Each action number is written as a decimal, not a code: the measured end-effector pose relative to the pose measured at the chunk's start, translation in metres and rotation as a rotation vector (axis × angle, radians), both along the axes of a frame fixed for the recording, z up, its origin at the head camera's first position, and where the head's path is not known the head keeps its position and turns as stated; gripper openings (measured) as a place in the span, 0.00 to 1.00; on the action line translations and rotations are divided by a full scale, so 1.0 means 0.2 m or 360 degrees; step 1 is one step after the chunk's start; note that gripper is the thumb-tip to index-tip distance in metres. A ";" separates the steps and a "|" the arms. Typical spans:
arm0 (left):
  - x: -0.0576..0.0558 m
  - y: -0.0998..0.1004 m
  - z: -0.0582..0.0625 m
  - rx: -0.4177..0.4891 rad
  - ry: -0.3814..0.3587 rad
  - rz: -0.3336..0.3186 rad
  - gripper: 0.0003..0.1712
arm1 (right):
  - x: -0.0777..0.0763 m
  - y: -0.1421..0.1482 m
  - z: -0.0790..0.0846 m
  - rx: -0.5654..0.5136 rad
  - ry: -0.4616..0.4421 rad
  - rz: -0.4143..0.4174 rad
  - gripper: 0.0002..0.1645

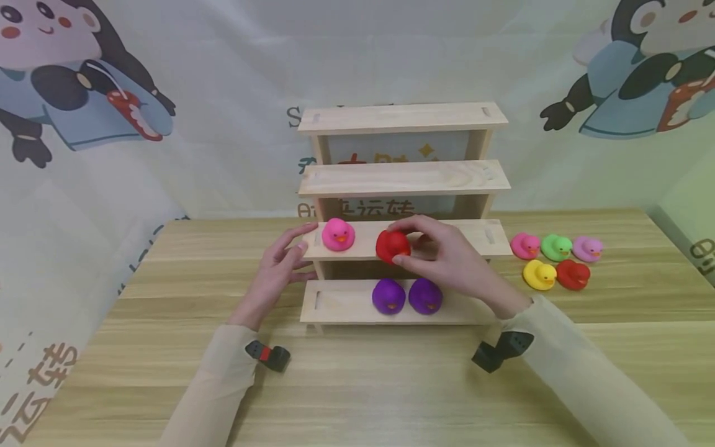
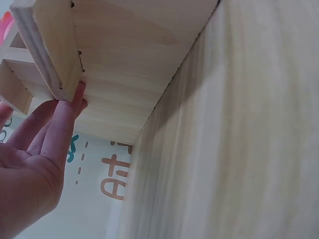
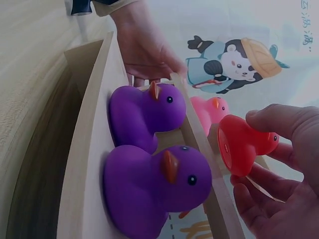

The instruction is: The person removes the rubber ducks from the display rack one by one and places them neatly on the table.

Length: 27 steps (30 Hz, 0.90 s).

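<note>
My right hand (image 1: 449, 257) pinches a red rubber duck (image 1: 391, 247) between thumb and fingers, at the second tier from the bottom of a stepped wooden rack (image 1: 402, 118). In the right wrist view the red duck (image 3: 241, 144) is tilted, its flat base showing. A pink duck (image 1: 337, 234) sits at that tier's left end. Two purple ducks (image 1: 388, 297) stand side by side on the bottom tier. At the rack's left side is my left hand (image 1: 274, 267). Its extended fingers (image 2: 60, 129) touch the wooden edge in the left wrist view.
Right of the rack, several small ducks lie on the wooden table (image 1: 139, 347) in two rows: pink (image 1: 526, 246), green (image 1: 557, 247), light purple (image 1: 588, 248), yellow (image 1: 539, 275) and red (image 1: 573, 274). A printed cloth (image 1: 234, 93) hangs behind the rack.
</note>
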<state>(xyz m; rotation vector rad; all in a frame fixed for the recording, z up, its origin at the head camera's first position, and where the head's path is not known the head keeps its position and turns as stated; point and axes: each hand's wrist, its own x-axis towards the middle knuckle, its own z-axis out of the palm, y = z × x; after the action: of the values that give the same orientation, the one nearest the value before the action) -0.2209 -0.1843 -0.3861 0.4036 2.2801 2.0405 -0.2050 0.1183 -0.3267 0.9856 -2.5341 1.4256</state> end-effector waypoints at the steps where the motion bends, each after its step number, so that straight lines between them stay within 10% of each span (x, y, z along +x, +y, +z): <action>1: 0.00 0.00 0.00 0.0001 -0.0003 0.0000 0.24 | 0.00 0.01 0.00 -0.0006 0.0005 0.0001 0.23; 27: 0.00 -0.01 0.03 -0.0008 -0.0021 -0.0058 0.23 | 0.19 0.43 -0.02 0.0138 0.0211 -0.0289 0.26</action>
<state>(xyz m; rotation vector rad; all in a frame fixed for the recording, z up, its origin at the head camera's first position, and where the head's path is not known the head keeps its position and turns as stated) -0.2218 -0.1872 -0.3792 0.4266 2.2530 2.0137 -0.1676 0.2037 -0.3306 0.8069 -2.5321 1.1719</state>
